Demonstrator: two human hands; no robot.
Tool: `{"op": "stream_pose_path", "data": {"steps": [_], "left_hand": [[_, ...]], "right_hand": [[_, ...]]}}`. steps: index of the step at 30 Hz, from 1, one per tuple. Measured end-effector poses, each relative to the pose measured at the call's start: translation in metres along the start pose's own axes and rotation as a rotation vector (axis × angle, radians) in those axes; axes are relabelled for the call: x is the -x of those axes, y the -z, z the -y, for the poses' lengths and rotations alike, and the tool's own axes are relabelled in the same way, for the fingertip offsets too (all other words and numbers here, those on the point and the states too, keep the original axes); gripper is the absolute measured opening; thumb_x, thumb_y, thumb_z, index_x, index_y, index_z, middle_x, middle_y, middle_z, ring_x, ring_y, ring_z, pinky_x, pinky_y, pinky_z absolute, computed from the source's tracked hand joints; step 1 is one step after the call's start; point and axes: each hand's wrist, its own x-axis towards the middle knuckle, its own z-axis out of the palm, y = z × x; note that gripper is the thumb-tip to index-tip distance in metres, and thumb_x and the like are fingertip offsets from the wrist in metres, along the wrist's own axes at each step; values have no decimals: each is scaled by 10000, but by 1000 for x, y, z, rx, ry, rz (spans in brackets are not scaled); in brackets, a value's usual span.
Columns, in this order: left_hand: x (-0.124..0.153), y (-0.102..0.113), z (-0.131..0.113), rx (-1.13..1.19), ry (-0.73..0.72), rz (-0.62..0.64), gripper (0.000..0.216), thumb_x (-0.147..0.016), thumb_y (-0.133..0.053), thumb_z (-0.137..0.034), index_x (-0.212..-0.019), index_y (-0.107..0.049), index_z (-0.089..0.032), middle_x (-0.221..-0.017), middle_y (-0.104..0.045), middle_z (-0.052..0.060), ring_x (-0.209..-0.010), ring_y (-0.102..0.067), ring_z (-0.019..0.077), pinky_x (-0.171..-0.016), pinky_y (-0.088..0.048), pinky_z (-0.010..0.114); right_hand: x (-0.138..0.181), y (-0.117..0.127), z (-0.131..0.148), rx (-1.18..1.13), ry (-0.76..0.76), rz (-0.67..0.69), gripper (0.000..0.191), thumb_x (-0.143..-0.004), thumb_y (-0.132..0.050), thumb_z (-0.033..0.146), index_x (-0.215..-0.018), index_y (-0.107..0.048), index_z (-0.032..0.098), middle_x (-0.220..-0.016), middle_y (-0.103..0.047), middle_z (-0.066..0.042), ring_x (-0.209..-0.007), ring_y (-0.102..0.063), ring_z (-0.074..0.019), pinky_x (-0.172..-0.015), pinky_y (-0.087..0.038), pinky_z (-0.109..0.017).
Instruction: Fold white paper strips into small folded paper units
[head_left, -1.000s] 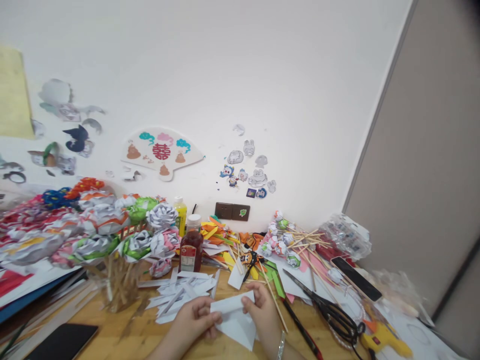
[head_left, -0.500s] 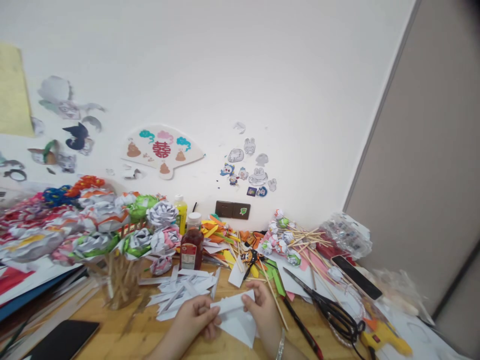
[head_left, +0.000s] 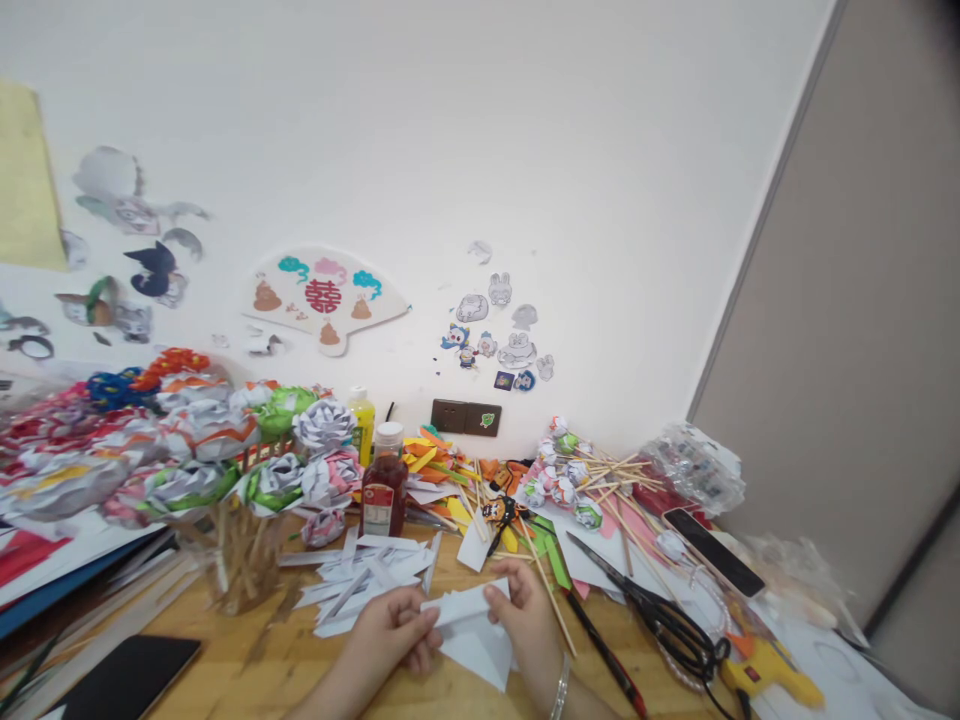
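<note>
A folded piece of white paper (head_left: 474,604) is held between both hands, with a flat upper edge and a pointed lower part. My left hand (head_left: 397,632) pinches its left end between thumb and fingers. At the right end, my right hand (head_left: 519,610) grips the paper with thumb in front and fingers behind. Beneath the folded piece, more white paper (head_left: 480,655) shows close to the tabletop; whether it is one sheet or several I cannot tell. A heap of white paper strips (head_left: 360,585) lies just beyond my left hand.
Black scissors (head_left: 660,625), a black-and-red pen-like tool (head_left: 604,650) and a yellow glue gun (head_left: 780,672) lie on the right. Paper flowers on sticks (head_left: 217,430) crowd the left. A red-brown bottle (head_left: 384,490) stands behind the strips; a phone (head_left: 712,552) lies at far right.
</note>
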Motion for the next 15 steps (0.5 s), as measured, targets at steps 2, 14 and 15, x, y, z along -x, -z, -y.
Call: {"op": "stream_pose_path", "data": {"steps": [2,14,15], "left_hand": [[1,-1,-1,-7,2,-9,391,-490,-586,-531,-519,-435,-171,-405,-597,-26,-311,-514,112,-339,-365,195],[2,-3,3,-55,-29,-74,382,-522,-561,-534,-525,-413,-181,-354,-542,-54,-275,-462,95,-307,-316,180],[2,-3,3,-44,-34,-73,380,-526,-561,-530,-525,-413,-181,-357,-541,-55,-276,-462,93,-307,-315,178]], "right_hand": [[0,0,-1,5,-1,2,182,-586,-616,210,-721,-503,165,-493,-456,65,-415,-426,-87,-409,-318,-192],[-2,0,-7,-82,-34,27,235,-572,-645,243,-707,-466,172,-506,-450,73,-411,-428,-70,-392,-328,-169],[-2,0,-6,-128,-69,40,272,-564,-655,266,-740,-468,174,-513,-461,69,-414,-437,-72,-401,-340,-172]]}}
